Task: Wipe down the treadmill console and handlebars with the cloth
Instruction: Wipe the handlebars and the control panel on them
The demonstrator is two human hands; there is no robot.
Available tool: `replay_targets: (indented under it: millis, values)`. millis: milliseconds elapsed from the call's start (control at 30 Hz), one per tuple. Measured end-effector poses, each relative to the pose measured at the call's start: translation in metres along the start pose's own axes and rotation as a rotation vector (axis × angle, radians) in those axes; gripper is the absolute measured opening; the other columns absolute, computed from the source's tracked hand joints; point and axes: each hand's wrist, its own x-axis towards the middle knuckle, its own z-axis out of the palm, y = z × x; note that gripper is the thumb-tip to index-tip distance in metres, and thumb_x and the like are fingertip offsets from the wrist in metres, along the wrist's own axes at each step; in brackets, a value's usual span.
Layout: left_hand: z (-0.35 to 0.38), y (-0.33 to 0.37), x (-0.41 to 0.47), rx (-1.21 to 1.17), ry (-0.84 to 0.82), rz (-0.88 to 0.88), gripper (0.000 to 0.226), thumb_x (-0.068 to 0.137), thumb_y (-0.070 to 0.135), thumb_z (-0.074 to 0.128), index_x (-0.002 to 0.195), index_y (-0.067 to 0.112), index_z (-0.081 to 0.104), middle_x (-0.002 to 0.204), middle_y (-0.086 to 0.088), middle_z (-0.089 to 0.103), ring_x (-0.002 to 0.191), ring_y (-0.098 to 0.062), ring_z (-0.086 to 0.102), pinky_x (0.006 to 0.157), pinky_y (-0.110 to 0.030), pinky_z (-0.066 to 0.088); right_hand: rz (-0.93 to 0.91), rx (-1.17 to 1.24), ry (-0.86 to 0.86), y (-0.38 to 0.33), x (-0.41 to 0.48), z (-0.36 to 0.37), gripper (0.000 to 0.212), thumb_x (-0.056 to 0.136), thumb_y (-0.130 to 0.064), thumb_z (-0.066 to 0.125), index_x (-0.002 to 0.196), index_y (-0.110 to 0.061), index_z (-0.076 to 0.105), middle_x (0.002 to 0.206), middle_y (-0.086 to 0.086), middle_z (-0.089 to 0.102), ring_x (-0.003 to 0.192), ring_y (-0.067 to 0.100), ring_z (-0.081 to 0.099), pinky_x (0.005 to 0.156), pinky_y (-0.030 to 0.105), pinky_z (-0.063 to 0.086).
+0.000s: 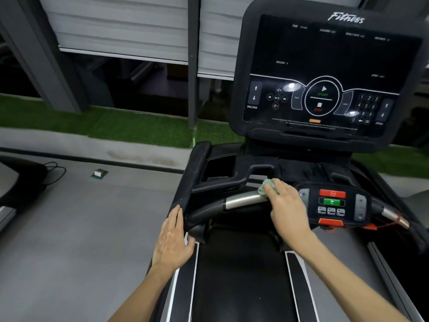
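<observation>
A black treadmill console [325,73] with a dark screen stands at the upper right. Below it a front handlebar [243,201] with a silver sensor section runs left from a small control pad [332,205] with red and green buttons. My right hand [287,210] lies over the bar beside the pad and holds a crumpled pale green cloth [336,187] against the silver section. My left hand [173,240] rests with straight fingers on the outer side of the black left side handlebar [195,182].
The black running belt [241,275] stretches below my hands. A grey floor [92,228] lies to the left with a small box [99,173] and a black cable [54,170]. Green turf and a window with blinds are behind. A red safety cord [380,226] hangs at the right.
</observation>
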Motion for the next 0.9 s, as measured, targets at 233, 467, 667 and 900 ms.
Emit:
replay_targets:
  millis: [233, 467, 667, 900]
  values:
    - [-0.001, 0.001, -0.004, 0.132, -0.006, 0.061, 0.080, 0.090, 0.027, 0.057, 0.153, 0.001, 0.016, 0.160, -0.016, 0.019, 0.146, -0.027, 0.023, 0.119, -0.031, 0.013, -0.329, -0.007, -0.156, -0.088, -0.012, 0.037, 0.049, 0.067, -0.006, 0.058, 0.116, -0.003, 0.063, 0.120, 0.018, 0.059, 0.109, 0.038, 0.054, 0.099, 0.049, 0.044]
    - [-0.002, 0.002, -0.004, 0.160, 0.004, 0.071, 0.079, 0.092, 0.028, 0.056, 0.153, 0.000, 0.015, 0.160, -0.017, 0.019, 0.147, -0.027, 0.022, 0.119, -0.031, 0.009, -0.103, 0.013, -0.097, -0.009, 0.007, 0.004, 0.050, 0.053, 0.007, 0.057, 0.100, -0.007, 0.065, 0.094, 0.012, 0.062, 0.084, 0.035, 0.060, 0.077, 0.042, 0.052]
    - [-0.001, 0.003, -0.003, 0.153, 0.003, 0.062, 0.081, 0.091, 0.029, 0.058, 0.153, -0.001, 0.016, 0.160, -0.017, 0.019, 0.147, -0.028, 0.022, 0.119, -0.032, 0.011, -0.091, -0.167, -0.140, -0.021, 0.000, 0.009, 0.051, 0.059, 0.006, 0.058, 0.110, 0.003, 0.062, 0.106, 0.023, 0.059, 0.089, 0.039, 0.057, 0.080, 0.045, 0.048]
    - [-0.002, 0.003, -0.003, 0.098, 0.003, 0.056, 0.079, 0.092, 0.027, 0.058, 0.154, 0.002, 0.015, 0.160, -0.015, 0.018, 0.148, -0.027, 0.021, 0.117, -0.030, 0.010, -0.100, -0.091, -0.143, 0.006, 0.014, -0.007, 0.059, 0.035, 0.012, 0.071, 0.091, -0.006, 0.069, 0.081, 0.013, 0.065, 0.062, 0.031, 0.062, 0.057, 0.033, 0.051]
